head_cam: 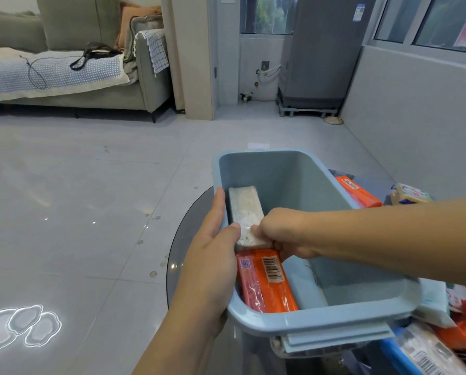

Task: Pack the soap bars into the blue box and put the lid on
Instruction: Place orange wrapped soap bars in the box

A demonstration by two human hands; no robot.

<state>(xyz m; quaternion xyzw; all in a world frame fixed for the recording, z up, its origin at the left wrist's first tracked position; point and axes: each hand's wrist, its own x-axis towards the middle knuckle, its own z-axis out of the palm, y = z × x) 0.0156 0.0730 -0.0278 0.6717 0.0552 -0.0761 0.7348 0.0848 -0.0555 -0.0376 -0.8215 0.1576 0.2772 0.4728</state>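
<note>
Right hand clamps white soap bar near end, inside blue box; left hand clasps box wall. Bar likely stiff, wrapper slippery.

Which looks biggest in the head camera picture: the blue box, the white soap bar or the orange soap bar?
1. blue box, clearly biggest.
2. and 3. orange soap bar and white soap bar look alike; hands cover part of the white one, so no ranking.

A grey sofa stands at the far left with a dotted cover and a black bag on it. A grey fridge stands at the back, with what may be a small dish on the tiled floor beside it.
</note>
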